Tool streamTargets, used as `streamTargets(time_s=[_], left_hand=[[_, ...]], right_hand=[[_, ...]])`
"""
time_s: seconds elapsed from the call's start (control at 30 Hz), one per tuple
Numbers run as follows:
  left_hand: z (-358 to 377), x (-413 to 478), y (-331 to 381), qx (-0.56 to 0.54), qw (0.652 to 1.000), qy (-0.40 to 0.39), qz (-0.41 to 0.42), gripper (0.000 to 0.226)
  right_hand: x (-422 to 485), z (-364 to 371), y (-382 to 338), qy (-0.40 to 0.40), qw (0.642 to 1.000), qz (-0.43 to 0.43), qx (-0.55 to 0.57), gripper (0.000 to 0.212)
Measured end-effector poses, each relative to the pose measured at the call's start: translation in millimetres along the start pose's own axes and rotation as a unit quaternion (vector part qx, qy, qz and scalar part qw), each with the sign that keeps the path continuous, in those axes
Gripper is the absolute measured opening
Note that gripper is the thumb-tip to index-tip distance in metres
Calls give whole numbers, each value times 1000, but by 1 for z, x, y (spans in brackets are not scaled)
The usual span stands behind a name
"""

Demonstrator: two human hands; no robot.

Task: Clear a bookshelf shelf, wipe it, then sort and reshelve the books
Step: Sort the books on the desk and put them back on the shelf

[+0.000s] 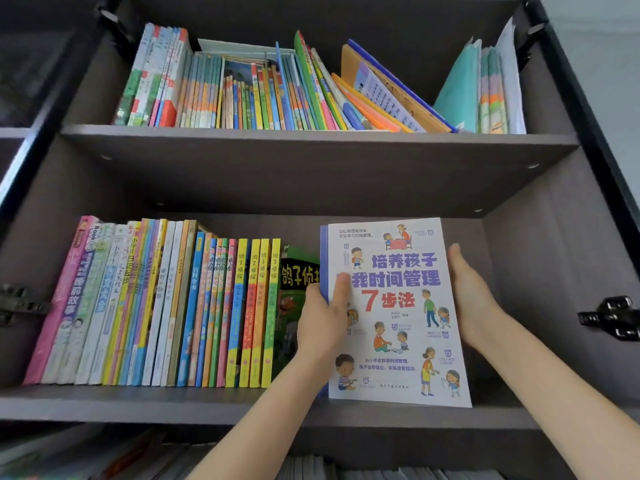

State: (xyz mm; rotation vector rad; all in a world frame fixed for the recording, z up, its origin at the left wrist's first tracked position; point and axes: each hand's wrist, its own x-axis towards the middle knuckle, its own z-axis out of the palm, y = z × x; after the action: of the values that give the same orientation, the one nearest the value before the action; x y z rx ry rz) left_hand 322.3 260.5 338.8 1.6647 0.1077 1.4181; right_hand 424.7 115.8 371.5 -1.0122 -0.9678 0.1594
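Note:
A white book with a blue spine and cartoon children on its cover (398, 313) stands upright on the middle shelf (173, 405), cover facing me. My left hand (323, 320) grips its spine edge, thumb across the cover. My right hand (472, 299) lies flat against the book's right edge with straight fingers. Left of it stands a row of colourful books (156, 306), ending in a green book (294, 299) that leans partly behind my left hand.
The upper shelf (311, 136) holds a packed row of thin books (242, 88), with several leaning folders and teal files at its right. Dark cabinet walls close both sides, and a black hinge (609, 318) juts out at right. More books lie below.

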Motion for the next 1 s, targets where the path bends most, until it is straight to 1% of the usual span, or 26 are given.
streamTargets(time_s=[0.07, 0.13, 0.2, 0.27, 0.33, 0.37, 0.4, 0.47, 0.5, 0.57, 0.6, 0.67, 0.73, 0.77, 0.8, 0.83, 0.87, 0.93, 1.0], left_hand=[[1, -1, -3, 14, 1000, 9, -5, 42], [1, -1, -2, 39, 999, 20, -2, 42], [2, -3, 0, 57, 998, 33, 16, 39], [4, -4, 2, 86, 994, 56, 34, 35], [7, -4, 2, 149, 981, 114, 46, 33], [10, -4, 1, 183, 970, 149, 50, 35], [13, -4, 1, 217, 958, 178, 51, 37], [18, -1, 0, 270, 939, 208, 36, 40], [19, 2, 0, 285, 933, 217, 17, 41], [15, 11, -1, 301, 925, 228, -34, 44], [11, 14, 0, 308, 922, 229, -51, 45], [-3, 19, 0, 360, 909, 202, -47, 45], [-18, 18, 2, 429, 894, 129, -17, 39], [-26, 17, 3, 446, 891, 83, 1, 31], [-34, 17, 4, 451, 891, 41, 16, 22], [-43, 17, 5, 447, 894, 13, 27, 15], [-51, 18, 5, 439, 897, 2, 38, 13], [-62, 22, 4, 426, 903, -5, 61, 17], [-68, 26, 4, 429, 899, -8, 83, 14]], right_hand=[[-9, -5, 6, -16, 996, -29, -79, 53], [-19, -10, 17, -29, 979, -57, -196, 55], [-25, -10, 25, -48, 954, -72, -286, 44], [-23, -5, 30, -67, 949, -61, -301, 33], [-11, 4, 35, -67, 950, -57, -300, 30], [-3, 12, 40, -60, 947, -68, -308, 30], [5, 20, 45, -39, 938, -80, -334, 33], [12, 43, 56, -7, 913, -89, -397, 50], [12, 55, 62, -32, 912, -85, -401, 53], [8, 77, 70, -147, 922, -65, -353, 48], [6, 83, 72, -200, 913, -52, -351, 51], [10, 84, 74, -261, 897, -13, -356, 74], [16, 82, 71, -292, 898, 60, -324, 94], [18, 83, 70, -303, 899, 84, -305, 100], [19, 85, 70, -307, 899, 90, -300, 104], [18, 88, 73, -304, 898, 78, -309, 106], [17, 93, 77, -296, 899, 60, -317, 105], [15, 102, 85, -278, 907, 41, -315, 103], [17, 110, 94, -267, 911, 30, -312, 105]])
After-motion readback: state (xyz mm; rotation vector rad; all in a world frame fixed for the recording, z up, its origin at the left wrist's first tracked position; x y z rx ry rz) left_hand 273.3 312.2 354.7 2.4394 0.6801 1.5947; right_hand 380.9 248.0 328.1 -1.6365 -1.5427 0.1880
